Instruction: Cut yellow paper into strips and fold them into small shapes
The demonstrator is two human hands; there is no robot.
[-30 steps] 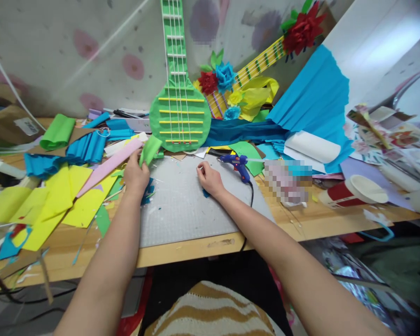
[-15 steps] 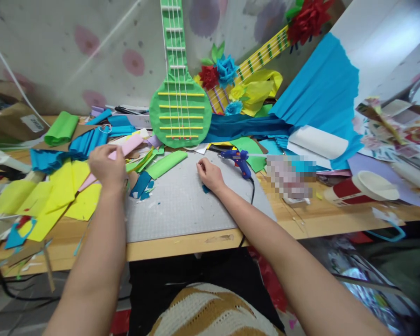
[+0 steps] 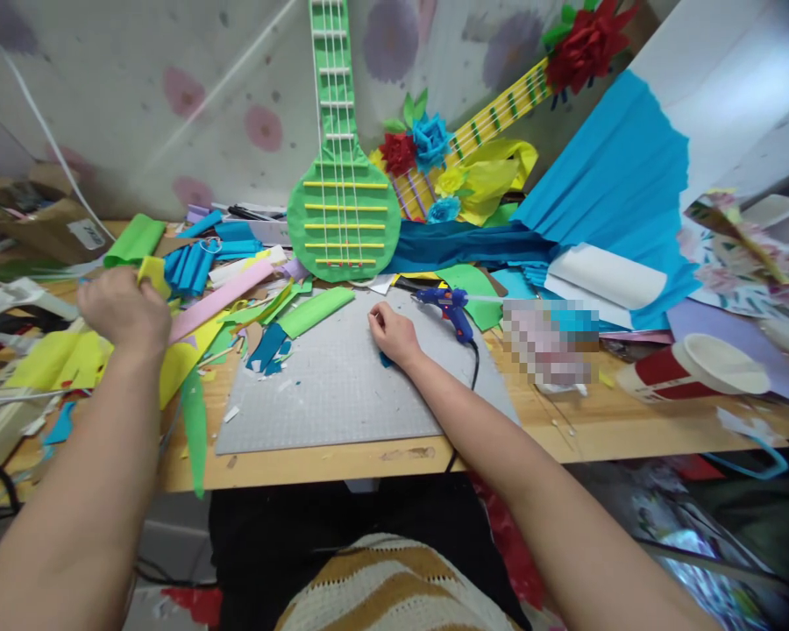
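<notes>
This is a craft workspace, though whether in a home or a workshop cannot be told: a wooden bench point(image 3: 342, 466) strewn with coloured paper point(image 3: 322, 311), a cutting mat point(image 3: 361, 394), a glue gun point(image 3: 451, 307), a green paper-covered toy guitar point(image 3: 345, 219) and paper flowers point(image 3: 430, 140), against a flower-patterned backdrop point(image 3: 237, 70).

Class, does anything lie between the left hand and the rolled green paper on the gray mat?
Yes: a pink paper strip near the left hand, then green and yellow scraps beside the rolled green paper. They appear to lie low, so passing above them looks possible.
</notes>
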